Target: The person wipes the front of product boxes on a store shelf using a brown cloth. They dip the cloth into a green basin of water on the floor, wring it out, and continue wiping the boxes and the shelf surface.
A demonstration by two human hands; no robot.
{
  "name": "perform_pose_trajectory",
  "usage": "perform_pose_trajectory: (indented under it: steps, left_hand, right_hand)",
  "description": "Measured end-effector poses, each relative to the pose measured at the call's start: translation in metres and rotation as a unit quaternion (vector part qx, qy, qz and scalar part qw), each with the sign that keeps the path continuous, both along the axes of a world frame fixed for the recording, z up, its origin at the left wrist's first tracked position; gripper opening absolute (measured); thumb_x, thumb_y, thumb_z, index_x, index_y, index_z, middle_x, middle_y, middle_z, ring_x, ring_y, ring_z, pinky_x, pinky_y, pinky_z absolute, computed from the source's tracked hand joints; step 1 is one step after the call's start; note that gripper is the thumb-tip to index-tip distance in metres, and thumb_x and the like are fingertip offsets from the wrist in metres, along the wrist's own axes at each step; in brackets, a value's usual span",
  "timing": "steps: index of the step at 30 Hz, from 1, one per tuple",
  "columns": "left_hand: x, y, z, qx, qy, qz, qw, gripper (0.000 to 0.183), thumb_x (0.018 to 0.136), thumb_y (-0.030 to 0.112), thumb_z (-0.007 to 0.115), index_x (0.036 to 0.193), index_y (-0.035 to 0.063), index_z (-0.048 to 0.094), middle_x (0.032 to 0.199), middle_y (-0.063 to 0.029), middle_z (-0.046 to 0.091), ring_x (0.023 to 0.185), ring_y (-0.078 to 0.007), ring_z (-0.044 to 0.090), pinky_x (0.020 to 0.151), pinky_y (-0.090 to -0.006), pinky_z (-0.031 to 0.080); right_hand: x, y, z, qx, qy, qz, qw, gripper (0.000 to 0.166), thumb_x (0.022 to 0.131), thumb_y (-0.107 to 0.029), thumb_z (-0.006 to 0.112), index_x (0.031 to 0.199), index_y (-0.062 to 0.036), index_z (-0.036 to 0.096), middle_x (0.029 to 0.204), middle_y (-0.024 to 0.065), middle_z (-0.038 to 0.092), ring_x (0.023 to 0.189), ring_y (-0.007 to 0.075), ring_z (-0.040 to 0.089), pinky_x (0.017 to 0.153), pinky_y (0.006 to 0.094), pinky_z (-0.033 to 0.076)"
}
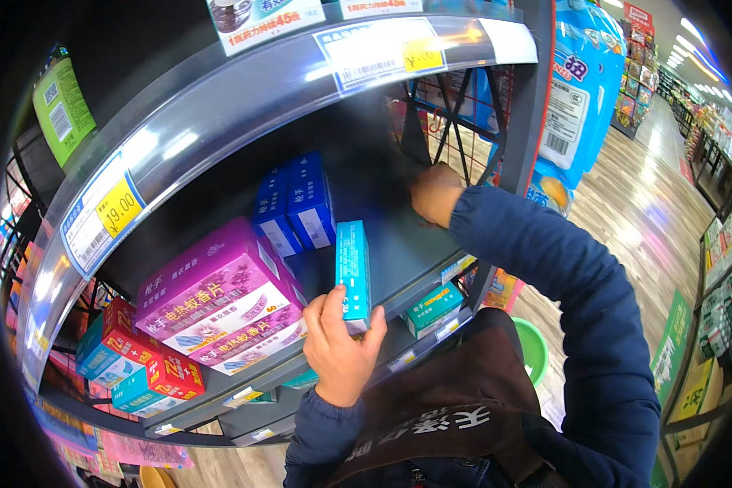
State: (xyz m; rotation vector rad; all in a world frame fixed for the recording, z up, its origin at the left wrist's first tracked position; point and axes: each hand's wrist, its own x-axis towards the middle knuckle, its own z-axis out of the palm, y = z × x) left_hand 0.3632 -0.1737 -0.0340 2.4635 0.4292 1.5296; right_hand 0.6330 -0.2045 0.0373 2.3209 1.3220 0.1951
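My left hand [343,344] grips the near end of a narrow teal carton [352,268] between thumb and fingers, at the front of a dark metal shelf [402,268]. Just behind and left of that carton stand two blue cartons [310,201], side by side. Larger purple mosquito-mat boxes [219,287], stacked, lie farther left. My right hand [437,194] reaches to the right end of the same shelf, beside the black wire side panel [463,128]. Its fingers are curled and partly hidden, so whether it holds anything does not show.
Red and teal boxes [158,381] sit at the shelf's left end. A clear price-tag rail [189,128] curves overhead. On a lower shelf is a green carton [434,308]. Blue bags [576,104] hang outside the right upright; a green basin [531,351] is on the floor.
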Motion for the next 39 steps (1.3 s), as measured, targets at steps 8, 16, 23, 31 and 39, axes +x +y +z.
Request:
perform_pose_trajectory:
  steps: [8, 16, 23, 31, 39]
  left_hand:
    - [0.000, -0.001, 0.002, -0.011, 0.000, -0.010, 1.000, 0.060, 0.074, 0.013, 0.080, 0.125, 0.0034, 0.051, 0.109, -0.0194, 0.054, 0.095, -0.0381, 0.059, 0.078, -0.0434, 0.050]
    - [0.001, -0.002, 0.004, -0.016, -0.003, -0.018, 1.000, 0.059, 0.074, 0.011, 0.079, 0.125, 0.0032, 0.051, 0.109, -0.0188, 0.053, 0.095, -0.0372, 0.059, 0.079, -0.0432, 0.050]
    - [0.000, 0.000, 0.003, -0.024, 0.004, -0.027, 0.999, 0.060, 0.073, 0.011, 0.080, 0.125, 0.0028, 0.050, 0.109, -0.0188, 0.054, 0.096, -0.0369, 0.058, 0.080, -0.0429, 0.050]
    - [-0.004, 0.001, 0.000, -0.024, 0.013, -0.026, 0.999, 0.063, 0.071, 0.011, 0.081, 0.125, 0.0022, 0.050, 0.109, -0.0187, 0.053, 0.096, -0.0361, 0.058, 0.080, -0.0425, 0.049]
    - [0.001, 0.002, -0.002, -0.007, 0.009, -0.035, 0.999, 0.066, 0.070, 0.012, 0.082, 0.126, 0.0025, 0.048, 0.110, -0.0196, 0.053, 0.094, -0.0361, 0.059, 0.078, -0.0424, 0.050]
  right_hand:
    - [-0.041, -0.085, 0.027, -0.041, 0.022, 0.089, 0.995, 0.029, 0.078, -0.026, 0.074, 0.099, -0.0063, 0.076, 0.093, 0.0128, 0.074, 0.087, 0.0306, 0.071, 0.069, 0.0413, 0.056]
    - [-0.008, -0.091, 0.026, 0.232, 0.302, 0.102, 0.919, 0.026, 0.095, -0.021, 0.051, 0.105, -0.0004, 0.063, 0.103, 0.0187, 0.068, 0.092, 0.0348, 0.067, 0.079, 0.0433, 0.052]
    - [-0.025, -0.098, -0.005, 0.289, 0.170, 0.350, 0.875, 0.039, 0.087, -0.015, 0.063, 0.125, -0.0060, 0.060, 0.104, 0.0168, 0.064, 0.098, 0.0357, 0.059, 0.087, 0.0430, 0.049]
    - [-0.033, -0.077, -0.003, 0.202, 0.151, 0.301, 0.920, 0.050, 0.085, -0.014, 0.066, 0.134, -0.0092, 0.057, 0.099, 0.0157, 0.061, 0.092, 0.0331, 0.061, 0.079, 0.0391, 0.052]
    - [0.069, 0.074, -0.057, 0.254, -0.055, 0.184, 0.948, 0.029, 0.090, -0.013, 0.053, 0.112, 0.0004, 0.065, 0.094, 0.0222, 0.069, 0.088, 0.0384, 0.069, 0.069, 0.0479, 0.056]
